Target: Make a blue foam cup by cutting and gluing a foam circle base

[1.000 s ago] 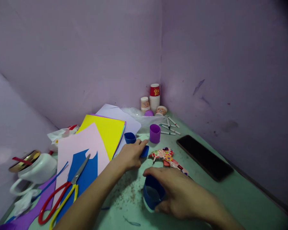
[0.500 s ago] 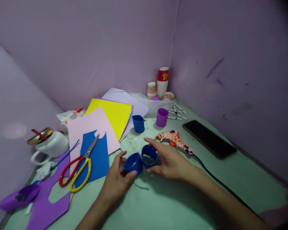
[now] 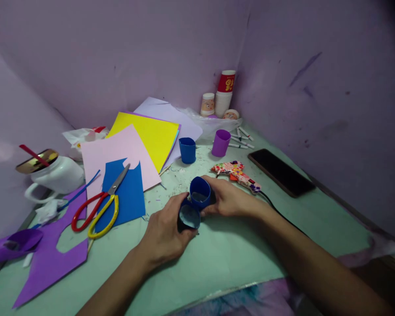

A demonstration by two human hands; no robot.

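Note:
My left hand (image 3: 167, 230) is wrapped round a small blue cup (image 3: 188, 216), tipped so that its greyish round end faces me. Fingers and thumb of my right hand (image 3: 227, 196) grip a second blue cup (image 3: 200, 193) from its right side, with its open mouth up toward me. The two cups touch or nearly touch, the right one slightly farther from me. Beyond them a third blue cup (image 3: 187, 150) and a purple cup (image 3: 221, 143) stand on the table.
Left lie scissors (image 3: 113, 189) on blue sheet (image 3: 130, 197), cut purple sheet (image 3: 52, 259) and white mug (image 3: 57, 173). A patterned glue gun (image 3: 237, 172) with a black cord and a phone (image 3: 281, 172) lie right. Paper cups (image 3: 223, 103) and markers (image 3: 242, 138) are at the back.
My left hand has turned its blue cup, so the greyish round end now shows. The two held cups have shifted closer together, one before the other. The camera view has tilted down.

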